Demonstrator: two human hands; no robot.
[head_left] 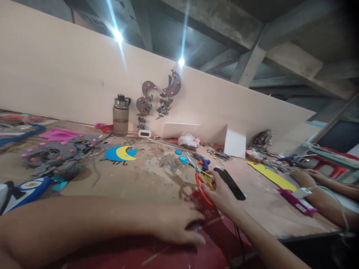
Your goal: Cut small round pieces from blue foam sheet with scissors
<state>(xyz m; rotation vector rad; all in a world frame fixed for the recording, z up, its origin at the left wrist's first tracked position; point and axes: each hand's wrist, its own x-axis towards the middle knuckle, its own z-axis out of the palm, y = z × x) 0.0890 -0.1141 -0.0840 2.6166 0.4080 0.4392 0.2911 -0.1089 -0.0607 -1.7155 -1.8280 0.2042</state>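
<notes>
My right hand (221,192) is closed on a pair of scissors (202,191) with orange handles, its blades pointing away over the table. A yellow handle (209,182) shows beside the orange loops; whether it belongs to the same tool I cannot tell. Close by lies a black phone (230,184). My left hand (181,223) is low over a red sheet (215,220), blurred, with thumb and fingers apart and small blue scraps around them. Further back are a blue hot glue gun (202,161), blue foam cutouts (183,160) and a yellow crescent (126,153) on blue.
At left lie grey felt pieces with pink balls (53,155). A water bottle (120,116) and a small digital clock (144,133) stand by the panel (70,74). On the right are a yellow strip (272,176), a purple power strip (298,201) and another person's arms (322,194).
</notes>
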